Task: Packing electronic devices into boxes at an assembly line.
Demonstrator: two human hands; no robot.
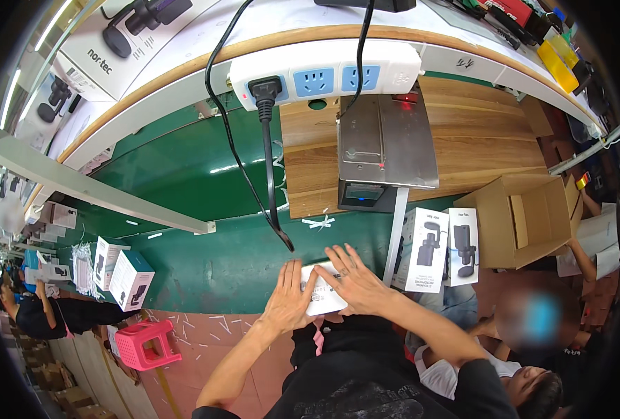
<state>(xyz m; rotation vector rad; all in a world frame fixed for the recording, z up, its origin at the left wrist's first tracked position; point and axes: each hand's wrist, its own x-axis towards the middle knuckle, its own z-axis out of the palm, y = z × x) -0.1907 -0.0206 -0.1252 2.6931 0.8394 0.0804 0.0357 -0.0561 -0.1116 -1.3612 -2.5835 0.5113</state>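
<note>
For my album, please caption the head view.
Left fingers and right fingers touch a white item at a green table.

**Wide downward view from the head**

The scene is viewed from the wearer's head through the left fisheye lens, aimed down and forward. The left hand (pixel 287 297) and right hand (pixel 360 285) are framed from above, fairly close, over the near side of the bench (pixel 219 272). The far shelf (pixel 296 17) is bent into an arc; floor (pixel 198 356) is included at left.
</note>
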